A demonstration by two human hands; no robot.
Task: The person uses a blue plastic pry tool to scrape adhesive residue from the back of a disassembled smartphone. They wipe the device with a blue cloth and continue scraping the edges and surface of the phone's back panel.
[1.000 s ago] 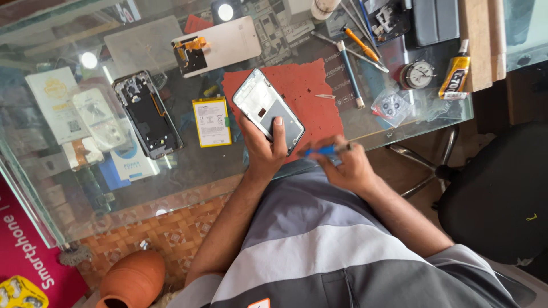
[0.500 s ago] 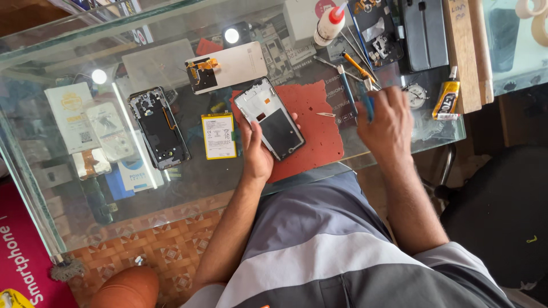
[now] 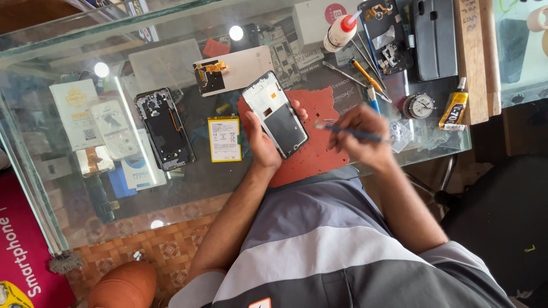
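My left hand [image 3: 264,142] grips an opened phone frame [image 3: 275,114], white at the top and dark lower down, tilted above a red work mat [image 3: 319,154]. My right hand [image 3: 362,134] holds a thin blue-handled tool [image 3: 349,132] like a pen, its tip pointing left toward the frame, a short gap from its right edge. Both hands hover over the glass tabletop [image 3: 194,182].
On the glass lie a black phone housing [image 3: 165,130], a yellow-edged battery [image 3: 224,138], a white back cover with a flex cable [image 3: 234,71], a glue bottle [image 3: 340,32], a yellow glue tube [image 3: 454,110], tweezers and screwdrivers [image 3: 365,77], a round watch [image 3: 420,106]. A clay pot [image 3: 123,285] sits on the floor.
My right hand came back from the tools at the table's far right to beside the phone frame, now holding the blue tool. My left hand kept hold of the frame.
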